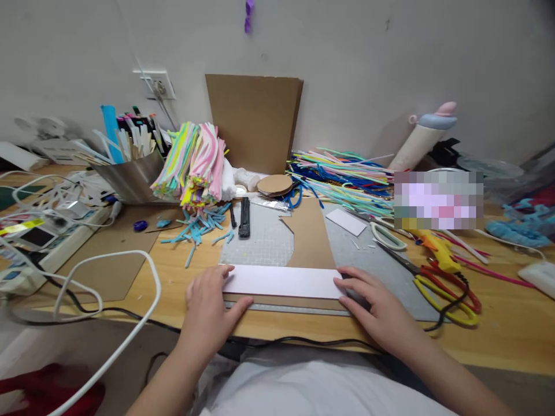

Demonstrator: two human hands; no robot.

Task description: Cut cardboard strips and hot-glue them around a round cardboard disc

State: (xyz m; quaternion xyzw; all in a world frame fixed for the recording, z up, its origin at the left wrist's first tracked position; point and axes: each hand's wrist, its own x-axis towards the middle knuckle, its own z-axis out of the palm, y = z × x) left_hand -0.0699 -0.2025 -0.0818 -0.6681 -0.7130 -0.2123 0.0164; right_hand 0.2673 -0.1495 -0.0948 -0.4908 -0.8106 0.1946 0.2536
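A long white board strip (281, 281) lies lengthwise in front of me, over a brown cardboard piece (312, 242) with a cut-out edge. My left hand (212, 300) grips the strip's left end, fingertips at its far corner and thumb near the front edge. At the other end, my right hand (368, 297) holds the strip between its fingers and thumb. Beneath everything is a grey cutting mat (260, 240). A black utility knife (244, 218) and a small white card piece (346, 222) rest on the mat.
Red-and-yellow-handled scissors (446, 292) and a yellow glue gun (437, 248) lie right. Pipe cleaners (347, 179) are heaped behind, near a cardboard sheet (255, 121) against the wall. A white cable (151, 277) loops at left by a power strip (52, 248).
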